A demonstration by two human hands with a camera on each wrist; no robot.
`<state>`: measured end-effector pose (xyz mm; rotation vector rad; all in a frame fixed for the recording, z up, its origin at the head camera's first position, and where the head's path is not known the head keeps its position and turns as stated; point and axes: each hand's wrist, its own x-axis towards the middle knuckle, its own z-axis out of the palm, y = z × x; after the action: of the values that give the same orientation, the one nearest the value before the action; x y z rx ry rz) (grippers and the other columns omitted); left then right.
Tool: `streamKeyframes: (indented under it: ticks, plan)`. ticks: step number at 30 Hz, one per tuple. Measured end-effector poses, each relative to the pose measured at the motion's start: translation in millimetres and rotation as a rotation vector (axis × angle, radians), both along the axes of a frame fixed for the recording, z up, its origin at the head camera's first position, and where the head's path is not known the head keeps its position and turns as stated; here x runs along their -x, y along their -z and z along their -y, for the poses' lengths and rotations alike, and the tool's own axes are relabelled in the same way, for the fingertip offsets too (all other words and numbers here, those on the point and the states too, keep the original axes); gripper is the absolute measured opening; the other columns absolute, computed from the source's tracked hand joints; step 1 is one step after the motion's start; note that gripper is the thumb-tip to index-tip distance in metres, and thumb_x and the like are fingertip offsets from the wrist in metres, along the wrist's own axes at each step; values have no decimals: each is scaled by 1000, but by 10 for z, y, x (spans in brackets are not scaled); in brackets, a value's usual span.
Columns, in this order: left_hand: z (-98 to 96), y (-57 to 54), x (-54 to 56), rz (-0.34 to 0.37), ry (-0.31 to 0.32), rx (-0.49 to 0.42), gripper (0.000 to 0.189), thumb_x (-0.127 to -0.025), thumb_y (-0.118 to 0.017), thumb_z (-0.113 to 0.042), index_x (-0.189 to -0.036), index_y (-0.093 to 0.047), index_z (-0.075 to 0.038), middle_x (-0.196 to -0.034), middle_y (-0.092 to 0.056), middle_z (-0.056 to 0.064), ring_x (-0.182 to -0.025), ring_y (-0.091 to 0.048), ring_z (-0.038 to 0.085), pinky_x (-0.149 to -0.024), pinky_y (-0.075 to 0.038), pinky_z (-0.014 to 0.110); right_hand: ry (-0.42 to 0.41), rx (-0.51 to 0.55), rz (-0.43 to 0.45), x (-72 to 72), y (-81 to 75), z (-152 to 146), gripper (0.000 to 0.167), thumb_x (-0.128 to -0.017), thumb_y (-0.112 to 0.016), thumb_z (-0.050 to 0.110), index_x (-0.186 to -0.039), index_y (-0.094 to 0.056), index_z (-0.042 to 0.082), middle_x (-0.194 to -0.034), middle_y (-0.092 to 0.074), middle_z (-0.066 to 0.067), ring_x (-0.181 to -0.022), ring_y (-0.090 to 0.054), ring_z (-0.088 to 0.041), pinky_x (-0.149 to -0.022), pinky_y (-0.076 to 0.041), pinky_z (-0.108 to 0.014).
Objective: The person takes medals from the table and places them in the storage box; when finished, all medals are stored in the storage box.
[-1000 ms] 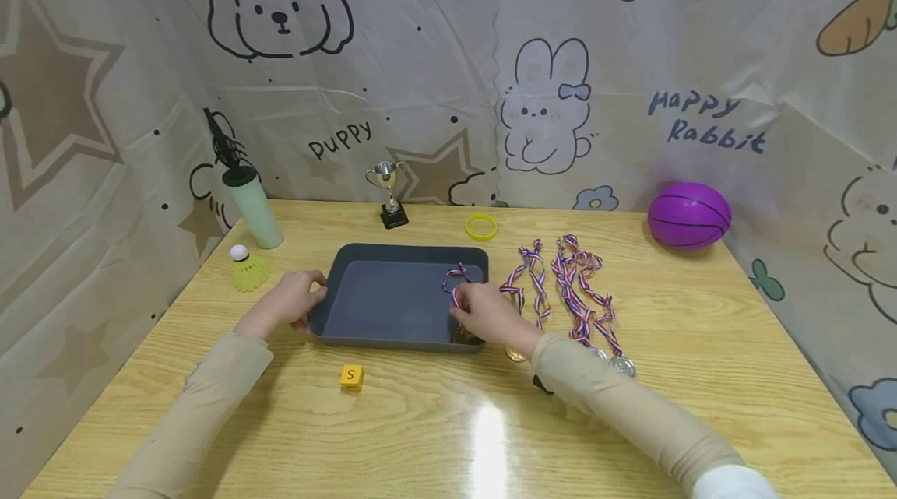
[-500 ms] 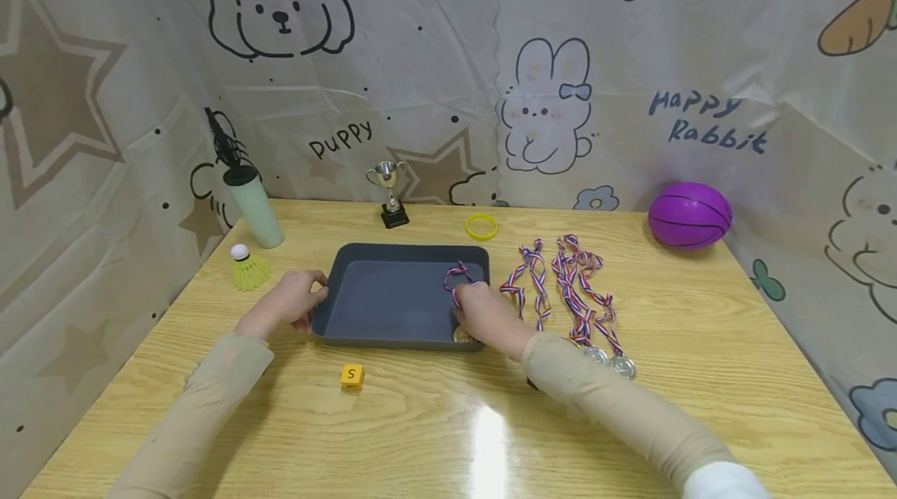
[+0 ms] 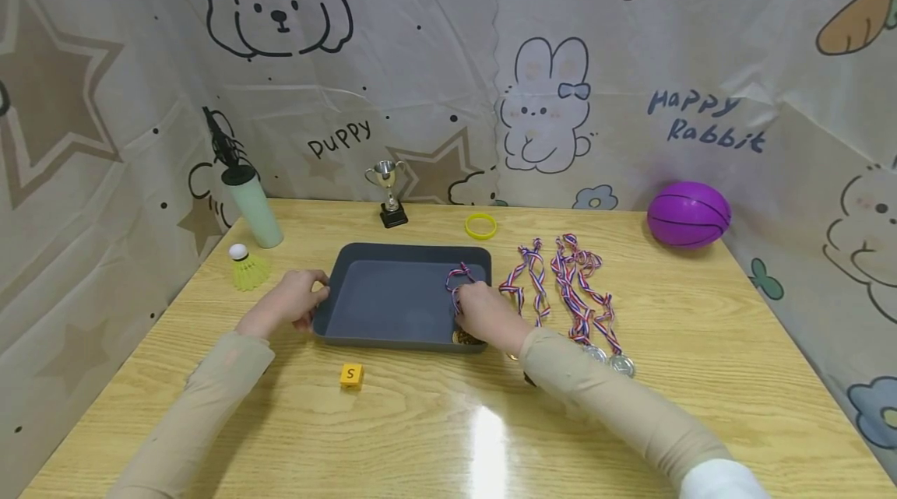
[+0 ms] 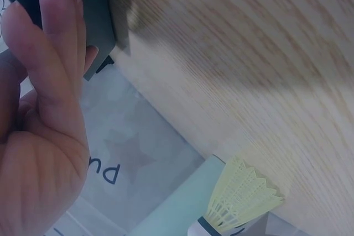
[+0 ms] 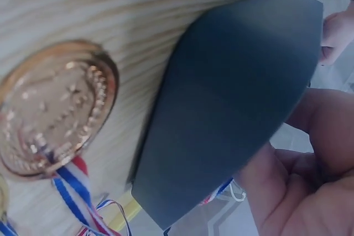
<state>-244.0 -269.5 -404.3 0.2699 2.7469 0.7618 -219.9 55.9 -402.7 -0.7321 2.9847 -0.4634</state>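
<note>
Medal [image 3: 461, 338] in tray [image 3: 392, 296], near-right corner; right hand [image 3: 488, 312] pinches its ribbon [image 3: 459, 272], left hand [image 3: 297, 296] grips tray's left rim. Looks like placing; next calls for easing ribbon down, releasing.

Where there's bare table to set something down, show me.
Free: table right of the medals, in front of the purple ball; between yellow block and right sleeve. Crowded: right end of the tray, with the right hand over it and medals alongside.

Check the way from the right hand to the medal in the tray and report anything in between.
Nothing visible stands between them: the right hand reaches over the right wall of the tray to the ribbon, and the medal shows in the near right corner.
</note>
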Motion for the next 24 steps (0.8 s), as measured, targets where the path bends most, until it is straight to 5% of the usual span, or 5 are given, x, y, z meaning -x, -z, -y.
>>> streamKeyframes:
  ticks: [9, 15, 24]
  plan:
    - [-9, -3, 6, -1, 0, -2, 32, -99, -46, -8, -124, -50, 13, -56, -62, 10, -36, -56, 9, -40, -52, 29, -8, 95, 97, -34, -180, -120, 42, -83, -71, 8, -55, -40, 13, -51, -35, 6, -46, -31, -7, -44, -25, -20]
    - [-15, 7, 8, 12, -7, -4, 34, -100, -45, -9, -126, -49, 12, -56, -62, 10, -37, -56, 10, -40, -52, 29, 1, 242, 229, -131, -372, -380, 15, -85, -71, 12, -81, -59, 3, -68, -63, -3, -56, -61, -15, -48, -47, -21]
    - [-7, 15, 8, 24, -8, 1, 36, -101, -44, -11, -128, -47, 12, -56, -62, 11, -38, -58, 13, -41, -52, 30, 10, 496, 482, -161, -480, -1026, 26, -89, -68, 20, -103, -61, -1, -85, -67, -14, -72, -71, -32, -58, -59, -46]
